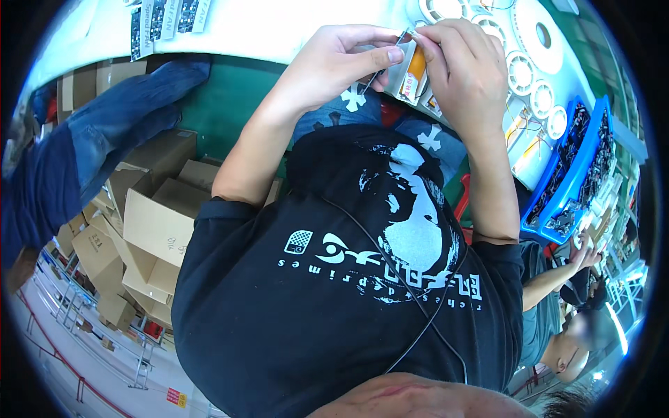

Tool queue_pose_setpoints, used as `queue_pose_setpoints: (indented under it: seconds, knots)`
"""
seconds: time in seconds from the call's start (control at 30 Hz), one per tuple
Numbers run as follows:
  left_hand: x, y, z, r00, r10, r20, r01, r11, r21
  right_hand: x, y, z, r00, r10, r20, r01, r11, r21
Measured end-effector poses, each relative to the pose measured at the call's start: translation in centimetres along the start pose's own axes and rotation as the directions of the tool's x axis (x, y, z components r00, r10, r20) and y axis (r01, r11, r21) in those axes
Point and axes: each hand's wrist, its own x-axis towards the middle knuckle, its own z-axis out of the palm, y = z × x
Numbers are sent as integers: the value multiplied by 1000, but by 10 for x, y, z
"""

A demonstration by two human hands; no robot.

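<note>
White and bright, the table runs along the top, with green floor under it and brown boxes piled off to the left. Over the table edge, the left hand pinches a thin dark piece between thumb and fingers. It is held up at a slant, not set down. The right hand has its thumb and first finger drawn close together near the top end of that piece. I cannot tell if they pinch it too, or some tiny bit next to it. Its other fingers are curled in. An orange strip with a pale label sits just under the fingertips, between the hands.

This one piece looks only part done to me — both hands are busy at it. Around it, a lot seems to be left. Blue bins on the right hold heaps of small dark parts, and white rings lie in a bunch near the right hand. Flat packs with dark boards lie far off at the top left — they may be done or waiting, I cannot tell which.
</note>
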Motion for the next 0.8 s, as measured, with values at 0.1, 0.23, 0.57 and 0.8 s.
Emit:
queue_pose_setpoints:
  seconds: [0.1,0.23,0.57,0.8]
  knots:
    - [-1,1,-1,999,-44,-7,44,999,-6,-2,-1,2,1000,11,-17,-11,1000,-4]
    - [-1,-4,-7,999,-22,30,23,999,-37,-4,-1,4,999,22,-45,-19,998,67]
    - [0,-1,-5,999,-36,6,36,999,-37,-1,-2,1,998,-17,-64,20,999,38]
    - [-1,5,0,1000,6,-27,-5,999,38,1,1,0,998,-39,-46,40,999,12]
